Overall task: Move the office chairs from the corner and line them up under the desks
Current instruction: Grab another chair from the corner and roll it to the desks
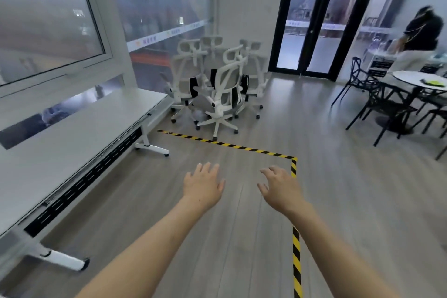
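While both hands (239, 189) reach, office chairs (215, 84) stand well beyond fingertips.

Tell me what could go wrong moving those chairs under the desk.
1. The chairs stand bunched in the corner, their bases seemingly overlapping; pulling the front one may snag or drag its neighbours.
2. The desk has a foot jutting onto the floor; casters could catch on it.
3. Black chairs stand to the right; a wide swing might bump them.

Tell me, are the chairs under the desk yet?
Not yet. The white chairs stand bunched in the corner, none under the desk.
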The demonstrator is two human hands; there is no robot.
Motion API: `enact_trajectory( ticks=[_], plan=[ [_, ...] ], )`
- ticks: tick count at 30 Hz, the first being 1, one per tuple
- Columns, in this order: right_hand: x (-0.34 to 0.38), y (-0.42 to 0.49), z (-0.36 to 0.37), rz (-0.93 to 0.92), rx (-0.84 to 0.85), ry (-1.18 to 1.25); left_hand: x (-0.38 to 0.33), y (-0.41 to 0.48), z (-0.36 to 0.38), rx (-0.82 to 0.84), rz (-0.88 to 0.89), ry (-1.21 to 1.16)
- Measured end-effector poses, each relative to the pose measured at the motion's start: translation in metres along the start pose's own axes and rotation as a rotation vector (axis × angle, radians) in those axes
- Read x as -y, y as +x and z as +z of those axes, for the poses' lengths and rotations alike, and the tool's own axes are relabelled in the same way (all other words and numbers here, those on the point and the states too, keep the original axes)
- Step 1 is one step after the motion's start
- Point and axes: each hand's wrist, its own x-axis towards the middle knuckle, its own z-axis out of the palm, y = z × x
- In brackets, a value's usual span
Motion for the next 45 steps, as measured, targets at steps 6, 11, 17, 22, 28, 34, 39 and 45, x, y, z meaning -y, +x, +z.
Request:
enact_trajectory(
  ticks=[6,11,17,22,28,34,39,45],
  plan=[
    [-0.038,0.153,-0.019,0.087,0.004,-0.005,-0.006,0.178,-0.02,0.021,0.105,0.007],
    [-0.091,0.268,-0.018,0.159,-0.001,0.002,-0.029,0.32,-0.02,0.023,0.172,0.003],
    [-0.163,0.436,-0.015,0.134,-0.015,0.019,-0.061,0.501,-0.007,0.007,0.2,0.057],
    [-0.211,0.589,-0.037,0.07,-0.017,0.025,-0.079,0.642,-0.015,-0.034,0.116,0.036],
    [-0.247,0.755,-0.049,-0.006,0.001,0.021,-0.083,0.789,-0.013,-0.023,0.027,0.001],
    [-0.278,0.925,-0.03,-0.05,0.023,0.023,-0.07,0.952,-0.01,-0.034,0.001,0.018],
    [-0.295,1.079,-0.024,-0.066,0.027,0.01,-0.047,1.11,-0.025,-0.061,-0.045,-0.002],
    [-0.312,1.234,-0.029,-0.075,0.046,-0.005,-0.043,1.263,-0.034,-0.012,-0.068,-0.005]
  ],
)
